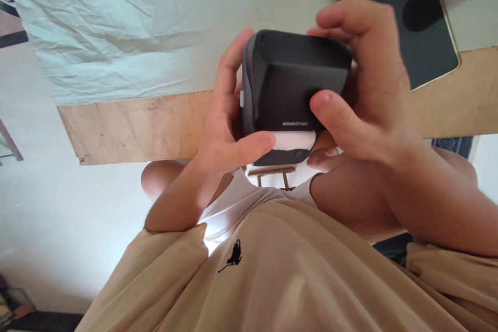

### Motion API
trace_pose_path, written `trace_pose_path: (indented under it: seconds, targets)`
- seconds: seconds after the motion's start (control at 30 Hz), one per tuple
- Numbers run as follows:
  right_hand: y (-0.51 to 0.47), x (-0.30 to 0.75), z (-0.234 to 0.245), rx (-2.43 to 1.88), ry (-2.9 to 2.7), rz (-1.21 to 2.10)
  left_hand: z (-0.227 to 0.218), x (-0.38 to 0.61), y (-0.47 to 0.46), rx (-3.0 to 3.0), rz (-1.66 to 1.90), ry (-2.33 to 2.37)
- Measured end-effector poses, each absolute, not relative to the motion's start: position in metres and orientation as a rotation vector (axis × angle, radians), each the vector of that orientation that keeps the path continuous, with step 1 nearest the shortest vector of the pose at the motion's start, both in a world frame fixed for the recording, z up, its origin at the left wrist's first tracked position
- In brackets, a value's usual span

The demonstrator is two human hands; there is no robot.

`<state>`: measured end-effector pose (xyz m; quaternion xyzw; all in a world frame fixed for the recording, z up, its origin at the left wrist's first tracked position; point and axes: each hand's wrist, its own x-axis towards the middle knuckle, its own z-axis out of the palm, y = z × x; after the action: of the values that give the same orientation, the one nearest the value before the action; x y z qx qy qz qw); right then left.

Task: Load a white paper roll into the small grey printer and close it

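Note:
Held up in front of me is a dark label printer [298, 85] marked NIIMBOT, with a strip of white label paper [295, 140] showing at its lower front. A small power button sits just below the paper. My left hand [227, 114] is closed around the printer's left side, its thumb lying over the left end of the paper. My right hand [369, 83] grips the opposite side, with the thumb pressed on the black lid. The other right-hand fingers curl behind the printer, partly hidden.
A phone [424, 36] with a dark screen lies on the table at upper right. Wrinkled pale sheeting [116, 26] covers much of the tabletop, leaving a bare wooden edge [136, 127] towards me. My legs are below that edge, and a wooden stool [272, 172] shows beneath.

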<state>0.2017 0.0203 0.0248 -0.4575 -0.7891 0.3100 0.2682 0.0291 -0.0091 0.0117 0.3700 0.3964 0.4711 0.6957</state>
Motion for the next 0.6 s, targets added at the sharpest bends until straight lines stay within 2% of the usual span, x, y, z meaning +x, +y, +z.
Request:
trace_pose_path:
  seconds: [0.13,0.6]
  targets:
    - [0.022,0.203,0.016,-1.231,-2.156,0.976,0.016,0.03,-0.01,0.827,1.032,1.042]
    - [0.028,0.205,0.011,-1.341,-2.215,0.843,0.011,0.032,-0.006,0.844,0.977,1.006]
